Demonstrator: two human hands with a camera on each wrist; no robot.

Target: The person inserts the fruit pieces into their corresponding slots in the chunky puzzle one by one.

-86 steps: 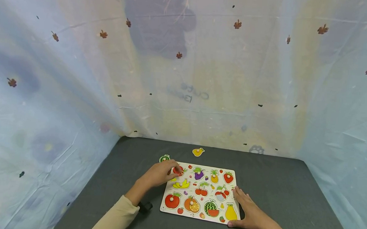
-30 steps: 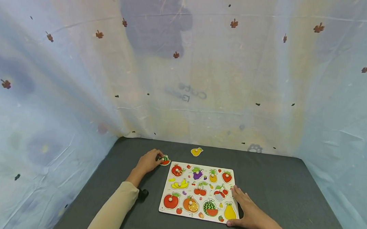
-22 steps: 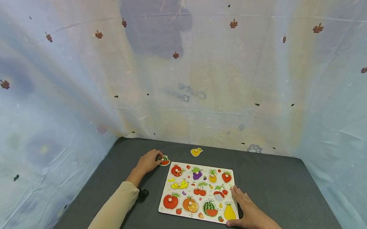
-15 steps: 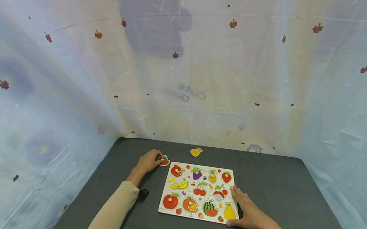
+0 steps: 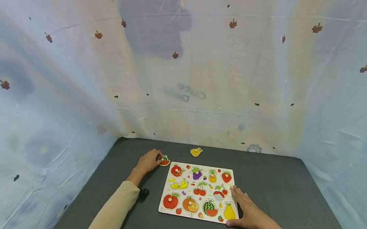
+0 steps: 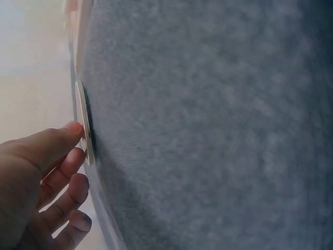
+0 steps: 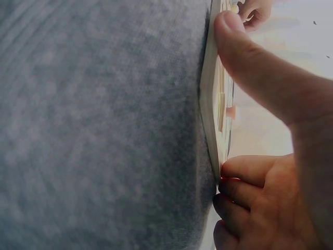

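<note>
In the head view, my left hand (image 5: 148, 160) is at a watermelon puzzle piece (image 5: 165, 161) lying on the dark table, just off the board's far left corner. Thumb and forefinger pinch the piece at its knob; the left wrist view shows the thin piece (image 6: 82, 112) edge-on at the fingertips. A white fruit puzzle board (image 5: 184, 193) lies in front of me, with pictures of fruit and several knobbed pieces in it. My right hand (image 5: 253, 213) rests against its near right corner, fingers along the right edge, thumb at the near edge.
A yellow pear piece (image 5: 196, 152) lies on the table beyond the board. The grey cloth-covered table (image 5: 275, 187) ends at a hanging pale sheet (image 5: 185, 77) behind and at both sides. A small black object (image 5: 143, 194) shows by the left wrist.
My left hand has left the board's far left corner, by the pomegranate, and moved left to the watermelon piece. Over the last second it stays there. The right hand has kept its place.
</note>
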